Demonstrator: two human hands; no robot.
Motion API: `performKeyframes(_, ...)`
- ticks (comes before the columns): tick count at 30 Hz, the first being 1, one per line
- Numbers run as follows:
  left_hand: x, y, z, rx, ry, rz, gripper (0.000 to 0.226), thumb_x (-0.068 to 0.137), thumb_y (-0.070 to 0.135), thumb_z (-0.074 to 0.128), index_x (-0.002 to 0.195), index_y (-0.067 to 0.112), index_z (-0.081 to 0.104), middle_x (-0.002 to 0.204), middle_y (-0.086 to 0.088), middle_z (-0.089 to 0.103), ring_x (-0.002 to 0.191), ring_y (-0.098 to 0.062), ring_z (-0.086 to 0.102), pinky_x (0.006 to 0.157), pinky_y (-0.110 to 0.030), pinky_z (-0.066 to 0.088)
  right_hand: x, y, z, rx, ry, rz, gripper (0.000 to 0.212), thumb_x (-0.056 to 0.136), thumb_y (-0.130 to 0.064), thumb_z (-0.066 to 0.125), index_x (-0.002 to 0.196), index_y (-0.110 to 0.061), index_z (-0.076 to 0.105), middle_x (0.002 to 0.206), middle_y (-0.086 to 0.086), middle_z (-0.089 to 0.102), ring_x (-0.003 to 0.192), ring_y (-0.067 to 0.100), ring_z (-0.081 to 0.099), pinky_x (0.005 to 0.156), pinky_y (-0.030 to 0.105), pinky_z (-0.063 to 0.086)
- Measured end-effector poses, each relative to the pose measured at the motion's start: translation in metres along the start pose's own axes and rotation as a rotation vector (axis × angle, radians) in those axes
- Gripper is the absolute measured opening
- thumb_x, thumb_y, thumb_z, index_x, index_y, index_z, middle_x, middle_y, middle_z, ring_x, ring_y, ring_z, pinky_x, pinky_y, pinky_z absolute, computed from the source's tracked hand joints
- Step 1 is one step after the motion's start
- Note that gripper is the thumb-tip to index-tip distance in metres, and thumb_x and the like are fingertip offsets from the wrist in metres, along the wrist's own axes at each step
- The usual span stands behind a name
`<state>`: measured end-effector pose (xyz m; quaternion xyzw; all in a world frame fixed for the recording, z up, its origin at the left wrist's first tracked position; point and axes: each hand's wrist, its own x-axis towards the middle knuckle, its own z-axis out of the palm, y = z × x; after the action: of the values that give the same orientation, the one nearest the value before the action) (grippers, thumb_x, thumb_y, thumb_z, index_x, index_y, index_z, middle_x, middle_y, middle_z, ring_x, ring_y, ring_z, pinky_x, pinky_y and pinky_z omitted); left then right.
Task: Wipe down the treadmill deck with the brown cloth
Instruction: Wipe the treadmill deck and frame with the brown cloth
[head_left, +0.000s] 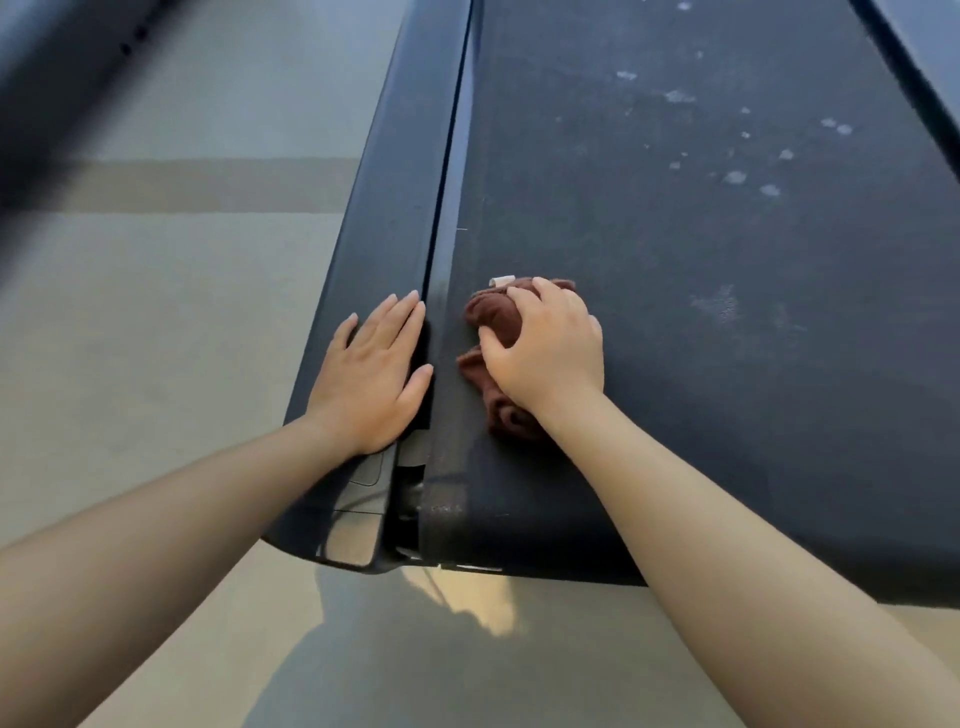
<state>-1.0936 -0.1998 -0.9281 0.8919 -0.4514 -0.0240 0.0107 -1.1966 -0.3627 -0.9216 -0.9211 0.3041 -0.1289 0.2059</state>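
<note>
Head view: two bare hands, one brown cloth (493, 325). The right hand (550, 348) presses the bunched cloth onto the dark treadmill deck (675, 234) near its left edge, its grip curled around the folds. The left hand (371, 374) lies flat, fingers spread, on the side rail (395, 182). Pale dust spots (737, 176) dot the deck farther ahead; a beige floor (156, 338) surrounds it.
</note>
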Motion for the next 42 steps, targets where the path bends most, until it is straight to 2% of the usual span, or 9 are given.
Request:
performKeyframes(8, 0.002, -0.002, 0.002, -0.04, 0.013, 0.042, 0.066, 0.093, 0.039, 0.036, 0.149, 0.013, 0.014, 0.159, -0.002, 0.008, 0.145, -0.018, 0.002, 0.116, -0.045, 0.005, -0.055, -0.019, -0.021, 0.052, -0.027, 0.064, 0.034, 0.084, -0.045, 0.058, 0.107, -0.021, 0.066, 0.111, -0.004, 0.062, 0.104, 0.02, 0.054, 0.089, 0.039, 0.047)
performKeyframes(13, 0.002, -0.008, -0.001, -0.084, -0.009, 0.122, 0.061, 0.094, 0.039, 0.035, 0.148, 0.017, 0.019, 0.159, -0.003, 0.009, 0.146, -0.02, 0.002, 0.115, -0.046, 0.003, -0.123, -0.041, -0.005, 0.068, 0.145, 0.142, 0.045, 0.077, -0.045, 0.065, 0.117, -0.024, 0.061, 0.128, -0.004, 0.056, 0.119, 0.02, 0.047, 0.1, 0.038, 0.04)
performKeyframes(16, -0.005, -0.028, -0.001, -0.092, 0.023, 0.172, 0.058, 0.095, 0.043, 0.031, 0.148, 0.023, 0.021, 0.158, 0.003, 0.012, 0.145, -0.016, 0.006, 0.114, -0.049, 0.005, -0.109, -0.039, -0.001, 0.109, 0.202, 0.148, 0.032, 0.076, -0.036, 0.068, 0.106, -0.026, 0.066, 0.117, -0.008, 0.061, 0.113, 0.018, 0.052, 0.098, 0.032, 0.041)
performKeyframes(20, -0.023, -0.042, -0.002, -0.155, 0.026, 0.176, 0.056, 0.096, 0.041, 0.031, 0.148, 0.024, 0.021, 0.158, 0.003, 0.013, 0.145, -0.015, 0.006, 0.115, -0.043, 0.002, -0.08, -0.041, 0.003, 0.126, 0.17, 0.158, 0.026, 0.073, -0.034, 0.068, 0.098, -0.032, 0.07, 0.109, -0.015, 0.062, 0.108, 0.015, 0.054, 0.09, 0.031, 0.046)
performKeyframes(25, -0.027, -0.039, -0.006, -0.158, 0.006, 0.169, 0.056, 0.096, 0.04, 0.029, 0.149, 0.023, 0.019, 0.158, 0.003, 0.012, 0.145, -0.016, 0.005, 0.116, -0.042, 0.002, -0.043, -0.052, 0.001, 0.148, 0.114, 0.157, 0.029, 0.078, -0.034, 0.065, 0.107, -0.032, 0.069, 0.112, -0.013, 0.062, 0.108, 0.012, 0.054, 0.091, 0.03, 0.046)
performKeyframes(33, -0.027, -0.036, -0.011, -0.177, 0.027, 0.187, 0.056, 0.096, 0.038, 0.034, 0.148, 0.022, 0.022, 0.157, 0.003, 0.016, 0.145, -0.016, 0.008, 0.116, -0.045, 0.004, -0.089, -0.053, -0.005, 0.062, 0.063, 0.132, 0.03, 0.082, -0.037, 0.061, 0.109, -0.023, 0.066, 0.114, -0.001, 0.062, 0.105, 0.024, 0.053, 0.087, 0.038, 0.047)
performKeyframes(37, -0.015, -0.016, -0.015, -0.181, 0.041, 0.283, 0.055, 0.096, 0.035, 0.036, 0.148, 0.02, 0.025, 0.157, 0.001, 0.018, 0.145, -0.017, 0.008, 0.116, -0.046, 0.004, -0.086, -0.02, -0.022, 0.062, 0.088, 0.224, 0.024, 0.085, -0.037, 0.058, 0.104, -0.026, 0.068, 0.107, -0.002, 0.063, 0.103, 0.023, 0.056, 0.083, 0.039, 0.049)
performKeyframes(42, 0.003, 0.031, -0.01, -0.202, 0.013, 0.358, 0.055, 0.097, 0.038, 0.033, 0.148, 0.02, 0.024, 0.158, 0.001, 0.015, 0.145, -0.017, 0.006, 0.117, -0.044, 0.005, -0.067, 0.037, -0.057, 0.015, 0.244, 0.452, 0.024, 0.087, -0.034, 0.057, 0.103, -0.019, 0.066, 0.112, 0.003, 0.06, 0.109, 0.026, 0.053, 0.088, 0.043, 0.047)
